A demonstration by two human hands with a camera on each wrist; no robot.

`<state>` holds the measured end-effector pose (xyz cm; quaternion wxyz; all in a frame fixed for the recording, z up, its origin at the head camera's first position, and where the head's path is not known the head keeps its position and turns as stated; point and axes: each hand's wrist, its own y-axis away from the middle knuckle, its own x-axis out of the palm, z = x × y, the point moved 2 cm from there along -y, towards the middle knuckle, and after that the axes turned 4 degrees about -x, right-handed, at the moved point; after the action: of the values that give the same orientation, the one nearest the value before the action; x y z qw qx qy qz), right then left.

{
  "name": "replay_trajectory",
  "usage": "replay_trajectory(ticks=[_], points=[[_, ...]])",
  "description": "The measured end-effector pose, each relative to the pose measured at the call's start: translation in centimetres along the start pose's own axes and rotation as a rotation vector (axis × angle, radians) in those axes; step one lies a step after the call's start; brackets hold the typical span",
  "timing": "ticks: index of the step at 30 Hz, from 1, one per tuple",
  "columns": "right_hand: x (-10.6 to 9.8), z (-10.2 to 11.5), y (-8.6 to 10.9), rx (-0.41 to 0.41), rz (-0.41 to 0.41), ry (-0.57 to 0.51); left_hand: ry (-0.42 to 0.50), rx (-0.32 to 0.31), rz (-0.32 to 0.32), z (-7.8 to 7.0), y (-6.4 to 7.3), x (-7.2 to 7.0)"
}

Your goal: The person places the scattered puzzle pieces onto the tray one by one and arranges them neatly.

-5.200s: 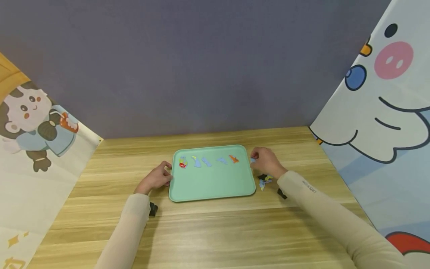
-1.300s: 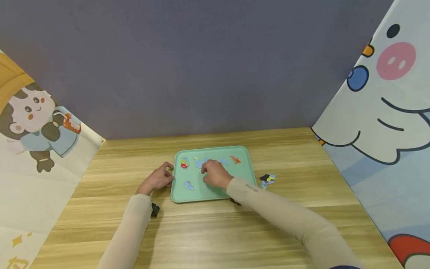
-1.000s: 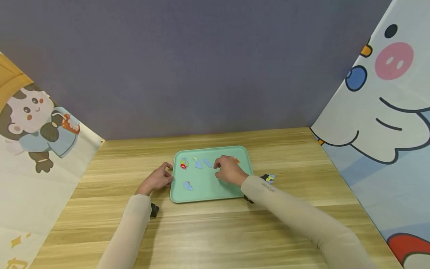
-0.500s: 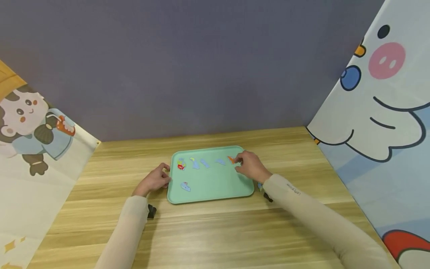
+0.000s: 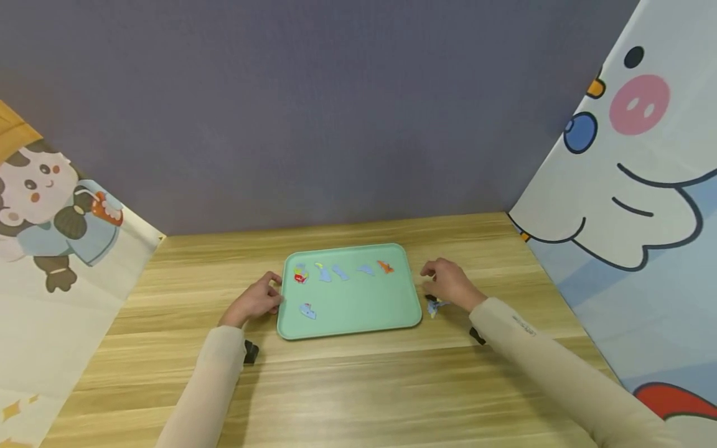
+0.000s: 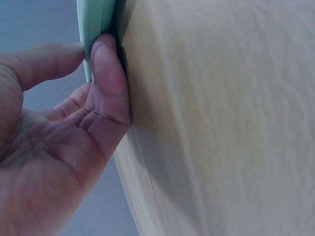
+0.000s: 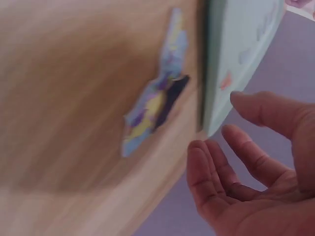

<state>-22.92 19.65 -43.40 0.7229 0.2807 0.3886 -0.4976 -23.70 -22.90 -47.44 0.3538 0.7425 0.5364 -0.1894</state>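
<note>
A mint green tray (image 5: pixel 358 311) lies on the table, its left rim pinched between the thumb and fingers of my left hand (image 5: pixel 257 302); in the left wrist view a finger (image 6: pixel 109 69) curls under the rim. Beyond the tray's right edge, my right hand (image 5: pixel 450 285) is raised with loosely bent fingers and holds nothing. Near it, a small heap of flat, printed puzzle pieces (image 7: pixel 147 113) in blue, yellow and black lies on the wood. Along the tray's far side are a red-and-yellow piece (image 5: pixel 300 274), several light blue ones (image 5: pixel 340 272) and an orange one (image 5: pixel 385 267). A blue piece (image 5: pixel 307 311) lies at its near left.
The wooden table (image 5: pixel 347 392) ends at a grey back panel (image 5: pixel 336 124). Side panels with cartoon prints stand at left (image 5: pixel 73 218) and right (image 5: pixel 644 205). Black wrist cameras (image 5: pixel 251 353) hang below both sleeves.
Since the oldest frame, a blue piece has come to lie at the tray's near left. My right hand has swept rightward across the tray and off it. My left hand stays at the rim.
</note>
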Motion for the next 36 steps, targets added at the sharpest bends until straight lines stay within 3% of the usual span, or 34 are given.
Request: replay_trajectory(ticks=[14, 21, 36], points=[[1.0, -2.4, 1.8, 0.009, 0.131, 0.104, 0.017, 0.019, 0.005, -0.2, 0.1, -0.2], [1.1, -2.9, 2.2, -0.002, 0.111, 0.098, 0.023, 0.010, 0.009, -0.2, 0.1, -0.2], [1.2, -3.5, 2.2, 0.053, 0.066, 0.066, 0.014, 0.002, 0.002, 0.1, 0.1, 0.0]])
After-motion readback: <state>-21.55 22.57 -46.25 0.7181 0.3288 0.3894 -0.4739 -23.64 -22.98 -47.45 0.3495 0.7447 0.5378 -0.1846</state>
